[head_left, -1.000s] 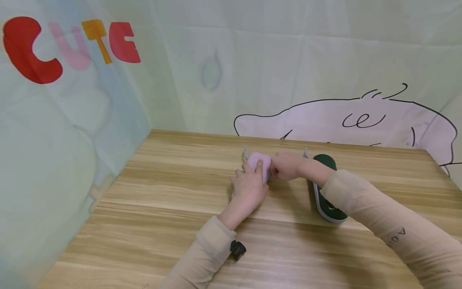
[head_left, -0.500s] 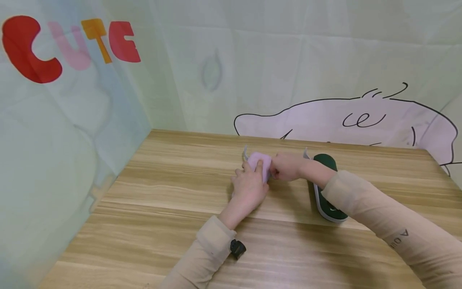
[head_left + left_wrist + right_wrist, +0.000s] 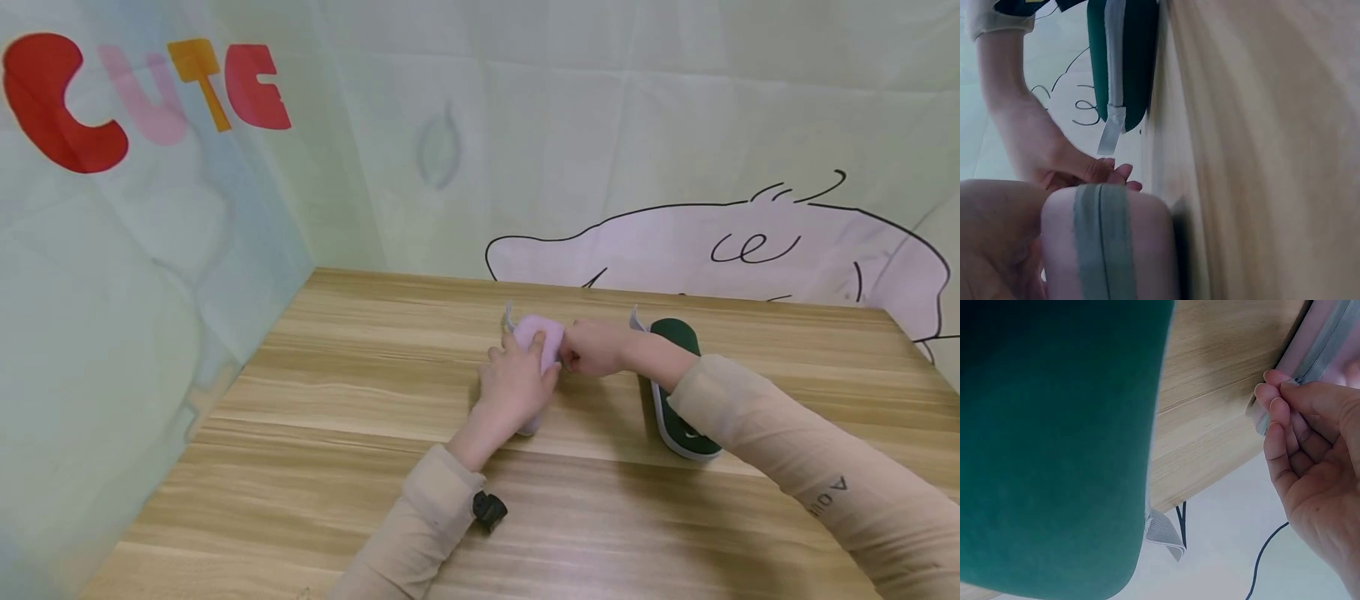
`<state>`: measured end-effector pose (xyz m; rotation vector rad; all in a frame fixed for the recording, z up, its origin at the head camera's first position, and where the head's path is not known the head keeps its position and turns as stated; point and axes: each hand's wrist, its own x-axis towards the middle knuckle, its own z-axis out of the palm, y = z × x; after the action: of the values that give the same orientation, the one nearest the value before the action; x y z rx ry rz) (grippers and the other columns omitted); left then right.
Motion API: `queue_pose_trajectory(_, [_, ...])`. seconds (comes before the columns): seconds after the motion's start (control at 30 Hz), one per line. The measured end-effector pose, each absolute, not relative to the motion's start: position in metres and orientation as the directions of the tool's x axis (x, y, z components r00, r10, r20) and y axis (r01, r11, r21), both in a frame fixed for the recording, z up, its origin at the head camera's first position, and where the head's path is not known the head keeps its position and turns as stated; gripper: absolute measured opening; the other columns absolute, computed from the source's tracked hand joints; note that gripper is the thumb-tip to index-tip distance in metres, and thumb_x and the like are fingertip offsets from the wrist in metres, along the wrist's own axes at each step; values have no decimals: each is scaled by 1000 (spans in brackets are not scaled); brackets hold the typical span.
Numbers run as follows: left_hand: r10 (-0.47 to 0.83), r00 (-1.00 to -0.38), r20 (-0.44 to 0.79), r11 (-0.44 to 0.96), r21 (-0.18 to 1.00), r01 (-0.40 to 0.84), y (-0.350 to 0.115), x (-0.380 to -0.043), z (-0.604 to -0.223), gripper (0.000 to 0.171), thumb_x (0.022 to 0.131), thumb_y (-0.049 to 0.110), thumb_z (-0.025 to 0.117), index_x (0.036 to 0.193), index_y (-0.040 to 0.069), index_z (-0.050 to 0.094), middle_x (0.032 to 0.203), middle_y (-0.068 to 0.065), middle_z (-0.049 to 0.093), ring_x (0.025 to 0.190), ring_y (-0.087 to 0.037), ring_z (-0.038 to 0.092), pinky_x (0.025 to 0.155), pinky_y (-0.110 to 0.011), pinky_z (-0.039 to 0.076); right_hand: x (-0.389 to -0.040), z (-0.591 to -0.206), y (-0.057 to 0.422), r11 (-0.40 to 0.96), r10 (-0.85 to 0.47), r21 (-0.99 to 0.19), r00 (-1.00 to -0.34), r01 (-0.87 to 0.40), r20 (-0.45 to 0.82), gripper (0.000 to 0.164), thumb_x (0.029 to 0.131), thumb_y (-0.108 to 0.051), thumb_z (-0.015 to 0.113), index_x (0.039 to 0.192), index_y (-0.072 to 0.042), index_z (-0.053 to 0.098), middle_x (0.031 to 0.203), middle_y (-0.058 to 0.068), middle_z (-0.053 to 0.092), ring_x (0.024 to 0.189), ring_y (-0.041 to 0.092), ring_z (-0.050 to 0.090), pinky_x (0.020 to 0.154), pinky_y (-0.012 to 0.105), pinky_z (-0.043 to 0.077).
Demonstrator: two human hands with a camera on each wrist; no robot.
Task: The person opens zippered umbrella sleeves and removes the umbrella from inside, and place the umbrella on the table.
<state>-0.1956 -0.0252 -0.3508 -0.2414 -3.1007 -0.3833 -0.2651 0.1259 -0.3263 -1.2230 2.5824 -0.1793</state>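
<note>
Over on the wooden table [image 3: 337, 375] lies a pink case [image 3: 542, 330]. The left hand [image 3: 513, 383] holds it from above, its fingers spread apart over the top. The right hand [image 3: 597, 346] pinches a tiny zipper pull [image 3: 1297, 380] on the side, fingertips squeezed together. A green case [image 3: 675, 333] sits near, under the right arm [image 3: 810, 450].

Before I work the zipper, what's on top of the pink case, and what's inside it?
The left hand lies across the top of the pink case, leaving part of the far end showing. Its inside is covered and cannot be seen.
</note>
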Motion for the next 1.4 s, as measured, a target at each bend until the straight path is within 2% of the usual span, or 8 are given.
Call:
queue_pose_trajectory(0.17, [174, -985, 24, 941, 290, 173, -31, -198, -347, 52, 97, 41, 47, 145, 21, 43, 127, -28, 53, 95, -37, 59, 71, -45, 51, -266, -326, 126, 627, -779, -245, -599, -740, -184, 15, 80, 4, 59, 72, -3, 69, 64, 1, 64, 58, 7, 50, 57, 19, 44])
queue_pose_trajectory(0.57, [197, -980, -22, 896, 410, 171, -36, -200, -349, 54, 98, 39, 47, 148, 21, 39, 127, -31, 54, 96, -39, 62, 75, -48, 52, -266, -326, 127, 620, -784, -262, -594, -739, -180, 15, 79, 5, 59, 71, -3, 69, 63, 1, 63, 58, 7, 50, 58, 20, 44])
queue_pose_trajectory(0.7, [209, -977, -52, 874, 459, 162, -41, -202, -350, 54, 98, 39, 46, 149, 23, 36, 136, -29, 50, 107, -42, 59, 81, -52, 51, -266, -324, 126, 632, -775, -260, -601, -730, -198, 14, 81, 4, 60, 73, -3, 69, 66, 2, 64, 60, 8, 51, 59, 21, 45])
queue_pose_trajectory(0.8, [215, -974, -73, 856, 495, 151, -44, -204, -349, 53, 99, 39, 45, 150, 25, 35, 145, -24, 45, 122, -44, 52, 91, -57, 47, -266, -324, 125, 644, -765, -257, -607, -721, -215, 14, 82, 3, 60, 74, -3, 70, 66, 2, 65, 60, 8, 51, 60, 21, 45])
queue_pose_trajectory(0.93, [224, -969, -101, 846, 514, 142, -46, -205, -349, 54, 99, 40, 44, 150, 28, 33, 150, -16, 42, 133, -44, 42, 100, -59, 41, -266, -324, 125, 655, -756, -248, -613, -714, -229, 14, 83, 2, 60, 75, -3, 70, 67, 1, 64, 60, 8, 50, 60, 21, 44])
queue_pose_trajectory(1.2, [235, -964, -126, 851, 506, 142, -49, -207, -346, 55, 99, 43, 44, 151, 29, 31, 149, -15, 44, 132, -39, 45, 100, -56, 43, -266, -323, 124, 682, -730, -210, -641, -700, -237, 11, 85, -2, 62, 80, -5, 72, 73, 3, 68, 63, 9, 52, 63, 23, 47])
queue_pose_trajectory(1.4, [231, -966, -116, 844, 518, 140, -48, -207, -345, 57, 98, 45, 45, 151, 26, 32, 147, -17, 46, 130, -38, 47, 98, -54, 44, -266, -322, 125, 688, -724, -180, -654, -703, -218, 13, 84, -1, 61, 74, -5, 69, 63, -2, 56, 58, 8, 44, 56, 20, 37])
